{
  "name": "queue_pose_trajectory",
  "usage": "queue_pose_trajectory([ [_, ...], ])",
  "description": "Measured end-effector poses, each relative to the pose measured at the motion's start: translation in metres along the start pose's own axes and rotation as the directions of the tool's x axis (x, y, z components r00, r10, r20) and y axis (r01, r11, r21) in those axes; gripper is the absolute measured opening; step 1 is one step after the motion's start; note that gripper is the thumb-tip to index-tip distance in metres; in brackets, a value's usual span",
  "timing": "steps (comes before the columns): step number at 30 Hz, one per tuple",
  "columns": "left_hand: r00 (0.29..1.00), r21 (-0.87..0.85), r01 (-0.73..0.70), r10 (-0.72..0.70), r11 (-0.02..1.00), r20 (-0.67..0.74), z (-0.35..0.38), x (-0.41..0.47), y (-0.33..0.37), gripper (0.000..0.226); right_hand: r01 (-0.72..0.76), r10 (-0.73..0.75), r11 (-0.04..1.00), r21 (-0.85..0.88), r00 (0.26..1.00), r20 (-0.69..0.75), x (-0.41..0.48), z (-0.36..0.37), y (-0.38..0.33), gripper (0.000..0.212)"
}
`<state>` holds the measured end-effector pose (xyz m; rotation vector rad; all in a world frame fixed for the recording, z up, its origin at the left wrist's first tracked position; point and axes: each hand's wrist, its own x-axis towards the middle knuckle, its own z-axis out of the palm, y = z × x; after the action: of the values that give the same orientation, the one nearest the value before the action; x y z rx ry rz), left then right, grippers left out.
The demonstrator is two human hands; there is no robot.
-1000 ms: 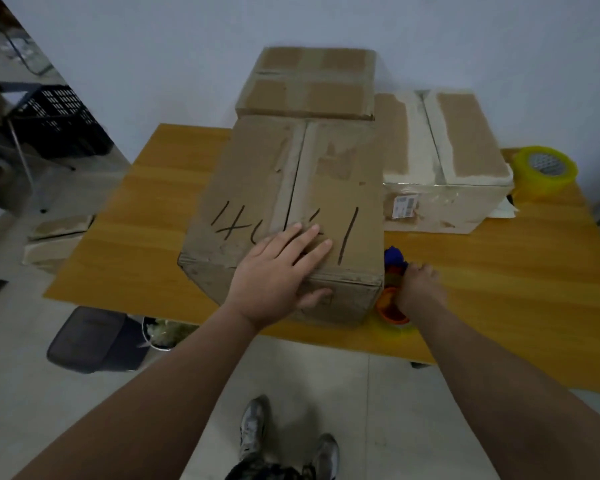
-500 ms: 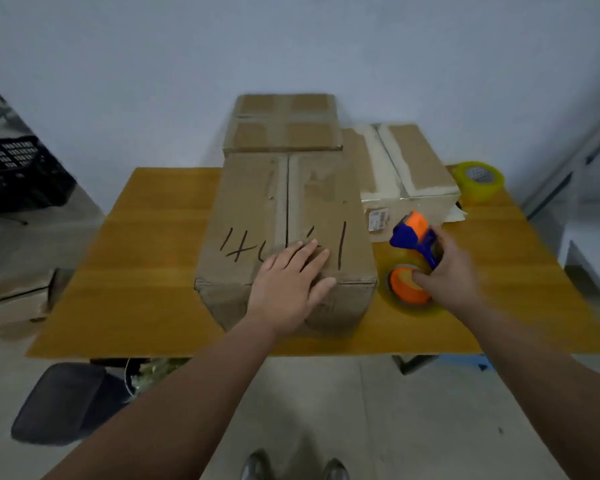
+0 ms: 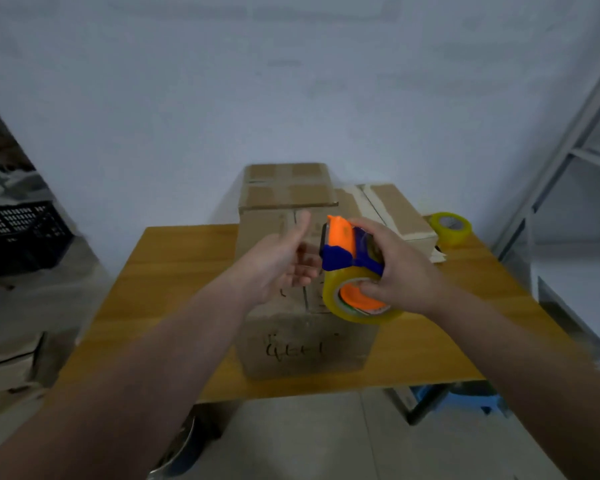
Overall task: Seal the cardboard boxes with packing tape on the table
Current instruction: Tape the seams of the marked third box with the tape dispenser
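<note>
Hovering above the front cardboard box (image 3: 305, 344), the right hand (image 3: 400, 271) has its grip wrapped round an orange-and-blue tape dispenser (image 3: 338, 254), fingertips hooked into the core of its yellowish tape roll (image 3: 329, 296). Just beside the dispenser's front edge, the left hand (image 3: 278, 263) is half curled, thumb up; blur hides whether its grip holds anything. A rear box (image 3: 286, 188), a paler box (image 3: 397, 213) and a spare tape roll (image 3: 451, 227) sit further back on the worktop (image 3: 174, 271).
</note>
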<state>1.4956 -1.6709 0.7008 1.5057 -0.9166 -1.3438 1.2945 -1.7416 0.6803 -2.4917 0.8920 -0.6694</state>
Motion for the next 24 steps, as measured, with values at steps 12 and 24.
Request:
queue_pose_trajectory([
  [12,0.978,0.334,-0.108,0.16,0.936,-0.132,-0.059,-0.027,-0.026,0.02,0.13,-0.097,0.982,-0.138,0.97,0.223,0.009,0.031,-0.029,0.086],
  [24,0.81,0.31,0.13,0.079,0.942,-0.581,-0.107,-0.04,-0.122,0.043,0.309,-0.052,0.68,-0.665,0.925,0.377,0.007,0.043,-0.029,0.091],
])
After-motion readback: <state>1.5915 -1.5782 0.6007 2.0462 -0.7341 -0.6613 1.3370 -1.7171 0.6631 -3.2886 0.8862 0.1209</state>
